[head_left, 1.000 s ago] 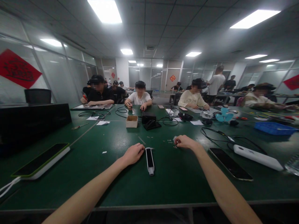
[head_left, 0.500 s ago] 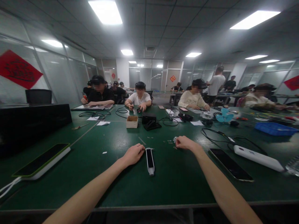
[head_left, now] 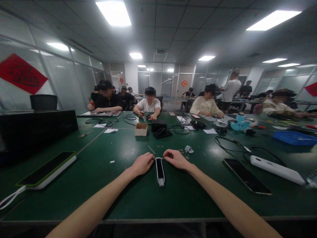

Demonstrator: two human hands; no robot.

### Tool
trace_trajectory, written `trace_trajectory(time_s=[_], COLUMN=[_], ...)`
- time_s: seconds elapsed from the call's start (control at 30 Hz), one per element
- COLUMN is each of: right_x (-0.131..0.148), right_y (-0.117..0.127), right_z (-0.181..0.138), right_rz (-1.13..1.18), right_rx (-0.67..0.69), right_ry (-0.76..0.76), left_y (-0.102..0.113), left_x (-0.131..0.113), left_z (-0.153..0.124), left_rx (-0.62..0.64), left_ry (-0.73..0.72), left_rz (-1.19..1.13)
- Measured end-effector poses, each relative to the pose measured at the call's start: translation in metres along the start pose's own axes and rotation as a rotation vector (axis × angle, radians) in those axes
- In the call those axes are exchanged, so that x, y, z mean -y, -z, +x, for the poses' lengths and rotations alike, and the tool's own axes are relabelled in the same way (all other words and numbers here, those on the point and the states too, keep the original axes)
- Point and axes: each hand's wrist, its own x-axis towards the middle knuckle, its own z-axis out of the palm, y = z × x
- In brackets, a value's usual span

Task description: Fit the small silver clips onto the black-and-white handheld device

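Observation:
A slim black and white device (head_left: 160, 170) lies lengthwise on the green table (head_left: 104, 185) in front of me. My left hand (head_left: 143, 163) rests at its far left corner, fingers curled and touching it. My right hand (head_left: 175, 158) is at the far right corner of the device, fingers pinched together on something too small to make out. Small loose parts and a little silver piece (head_left: 189, 149) lie just beyond my right hand.
A phone (head_left: 247, 179) and a white power strip (head_left: 276, 169) lie to the right, a phone on a white-green case (head_left: 46, 170) to the left. A cardboard box (head_left: 141, 129), black gear, cables and a blue tray (head_left: 294, 138) sit farther back. Several people sit across the table.
My right hand has moved left from the small loose parts to the far end of the device. My left hand has stayed in place.

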Motion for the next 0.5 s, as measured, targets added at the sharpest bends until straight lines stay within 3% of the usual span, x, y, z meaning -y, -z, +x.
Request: trace_trajectory(time_s=[0.5], right_x=[0.0030], right_y=[0.0058], right_z=[-0.0021], right_rz=[-0.027], right_rx=[0.073], right_ry=[0.005], left_y=[-0.0001], left_x=[0.0013], left_z=[0.0019], left_rx=[0.001], left_ry=[-0.001], left_rz=[0.012])
